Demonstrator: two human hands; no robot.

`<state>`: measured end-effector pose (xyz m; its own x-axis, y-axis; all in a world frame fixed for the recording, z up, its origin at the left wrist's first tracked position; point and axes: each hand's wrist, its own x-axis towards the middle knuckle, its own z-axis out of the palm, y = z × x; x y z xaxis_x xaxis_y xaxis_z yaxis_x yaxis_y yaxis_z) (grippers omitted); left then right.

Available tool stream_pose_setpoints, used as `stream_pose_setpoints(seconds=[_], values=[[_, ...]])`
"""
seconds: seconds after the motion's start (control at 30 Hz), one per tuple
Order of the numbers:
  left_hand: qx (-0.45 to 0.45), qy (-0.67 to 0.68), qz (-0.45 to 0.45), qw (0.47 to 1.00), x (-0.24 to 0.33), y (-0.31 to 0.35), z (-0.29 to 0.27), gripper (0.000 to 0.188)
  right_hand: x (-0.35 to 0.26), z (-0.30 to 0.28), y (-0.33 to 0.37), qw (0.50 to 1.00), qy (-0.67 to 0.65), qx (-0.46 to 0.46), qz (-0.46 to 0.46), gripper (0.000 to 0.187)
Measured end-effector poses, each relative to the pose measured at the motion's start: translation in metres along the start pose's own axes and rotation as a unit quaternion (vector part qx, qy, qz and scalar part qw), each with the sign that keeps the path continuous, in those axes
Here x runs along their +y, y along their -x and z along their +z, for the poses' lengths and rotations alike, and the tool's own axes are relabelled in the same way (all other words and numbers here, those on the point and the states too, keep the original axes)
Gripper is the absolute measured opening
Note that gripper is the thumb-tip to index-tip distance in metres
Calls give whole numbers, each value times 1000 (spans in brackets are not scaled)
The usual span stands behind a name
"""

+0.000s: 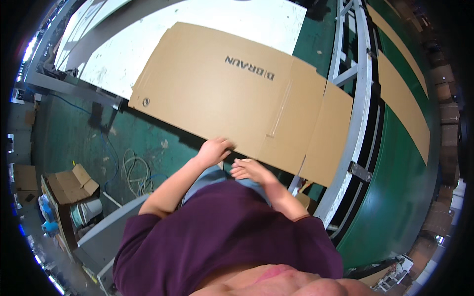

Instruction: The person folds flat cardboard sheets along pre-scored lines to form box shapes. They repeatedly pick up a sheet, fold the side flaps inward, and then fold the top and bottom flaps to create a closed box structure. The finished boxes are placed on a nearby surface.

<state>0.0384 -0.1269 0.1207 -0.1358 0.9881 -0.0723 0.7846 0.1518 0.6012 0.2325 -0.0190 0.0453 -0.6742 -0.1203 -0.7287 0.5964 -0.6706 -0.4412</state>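
Note:
A large flat sheet of brown cardboard (212, 81), creased and slotted like an unfolded carton, lies in front of me. Black print shows upside down on its far part, and a small round mark is near its left corner. My left hand (216, 151) is at the near edge of the sheet, its fingertips bent and smeared by motion; whether they touch the cardboard I cannot tell. Close by on the right, my right hand (251, 170) is just below that edge, apart from the sheet. Its fingers point left, loosely stretched, with nothing seen in them.
Under the sheet is a white tabletop (111, 61). A metal frame rail (356, 98) runs along the right, beside a green conveyor belt (395, 172) carrying more cardboard sheets (402, 93). At the lower left are a coiled hose (140, 180), an open carton (74, 185) and a grey chair (111, 232).

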Motion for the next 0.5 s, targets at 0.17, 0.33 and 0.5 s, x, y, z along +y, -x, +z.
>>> stream_pose_setpoints(seconds=[0.17, 0.33, 0.5], values=[[29, -166, 182, 969, 30, -42, 70, 36, -27, -110, 127, 907, 46, 285, -307, 28], [54, -200, 223, 953, 29, -55, 87, 33, 5, -289, 192, 582, 270, 752, -149, 57], [33, -223, 205, 952, 35, -60, 85, 36, -27, -295, 227, 604, 322, 693, -227, 44]])
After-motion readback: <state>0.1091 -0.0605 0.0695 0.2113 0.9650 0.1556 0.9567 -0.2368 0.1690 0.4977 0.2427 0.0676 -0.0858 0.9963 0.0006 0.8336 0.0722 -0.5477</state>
